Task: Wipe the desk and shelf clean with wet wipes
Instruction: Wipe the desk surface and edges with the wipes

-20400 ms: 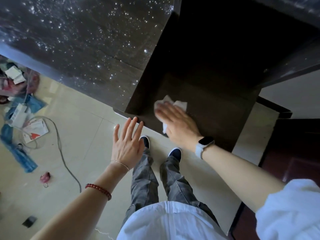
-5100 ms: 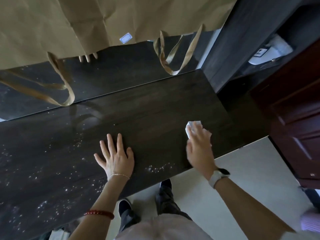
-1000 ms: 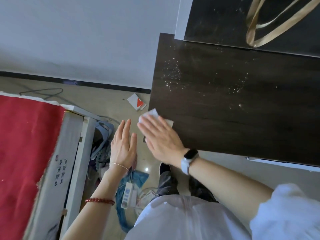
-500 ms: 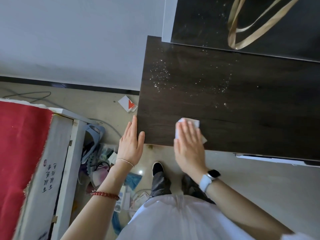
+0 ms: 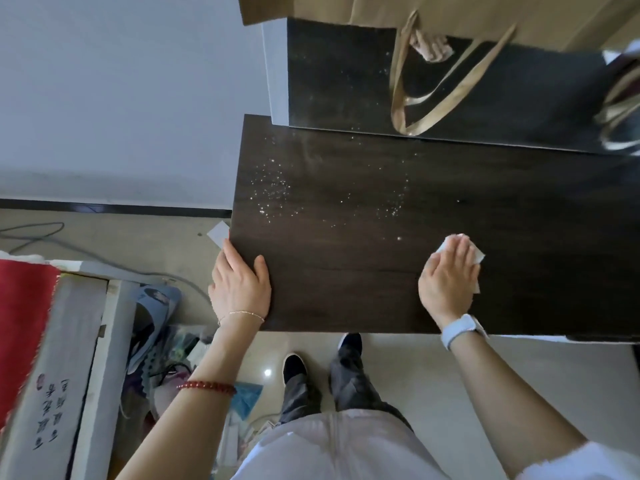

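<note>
The dark wooden desk [image 5: 346, 271] fills the middle of the head view, with white specks of dust near its left and centre back. My right hand [image 5: 448, 275] lies flat on a white wet wipe [image 5: 478, 254] and presses it onto the desk at the right; only the wipe's edges show past my fingers. My left hand [image 5: 239, 282] rests on the desk's left edge, thumb on top, fingers straight along the side. A raised dark shelf [image 5: 346, 74] stands behind the desk, dusty too.
A brown paper bag [image 5: 450, 12] with ribbon handles sits on the shelf at the back. On the floor to the left lie a red-covered board [image 5: 24, 323], cables, slippers and clutter. My feet [image 5: 294, 365] stand on pale tiles below the desk edge.
My right hand has slid the wipe rightwards across the desk from near the left corner. My left hand has come to rest on the desk's left edge.
</note>
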`<control>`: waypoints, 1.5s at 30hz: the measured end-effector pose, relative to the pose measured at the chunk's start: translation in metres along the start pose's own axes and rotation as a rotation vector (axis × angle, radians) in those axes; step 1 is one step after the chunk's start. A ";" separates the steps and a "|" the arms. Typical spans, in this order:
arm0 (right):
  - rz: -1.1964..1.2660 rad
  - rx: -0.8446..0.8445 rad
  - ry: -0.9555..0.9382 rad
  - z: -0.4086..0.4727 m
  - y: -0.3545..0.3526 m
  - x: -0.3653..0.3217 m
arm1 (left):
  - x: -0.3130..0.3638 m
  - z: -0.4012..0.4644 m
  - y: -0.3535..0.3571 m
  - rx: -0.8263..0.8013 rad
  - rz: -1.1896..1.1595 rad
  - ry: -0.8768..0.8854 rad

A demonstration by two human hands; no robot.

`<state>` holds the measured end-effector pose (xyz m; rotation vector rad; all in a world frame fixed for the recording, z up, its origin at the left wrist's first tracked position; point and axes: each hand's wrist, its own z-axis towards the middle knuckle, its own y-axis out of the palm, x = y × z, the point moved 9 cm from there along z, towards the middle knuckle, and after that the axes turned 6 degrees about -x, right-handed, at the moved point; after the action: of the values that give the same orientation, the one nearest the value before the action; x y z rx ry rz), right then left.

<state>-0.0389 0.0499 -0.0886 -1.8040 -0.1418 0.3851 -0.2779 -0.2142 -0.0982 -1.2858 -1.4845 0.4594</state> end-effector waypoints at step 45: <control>0.006 -0.110 -0.682 0.084 0.018 -0.194 | 0.017 -0.003 0.016 0.318 0.127 -0.387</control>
<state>-0.2510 0.0651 -0.0885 -1.7143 -0.6416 1.0026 -0.2647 -0.1945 -0.1025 -1.0779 -1.5692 1.0318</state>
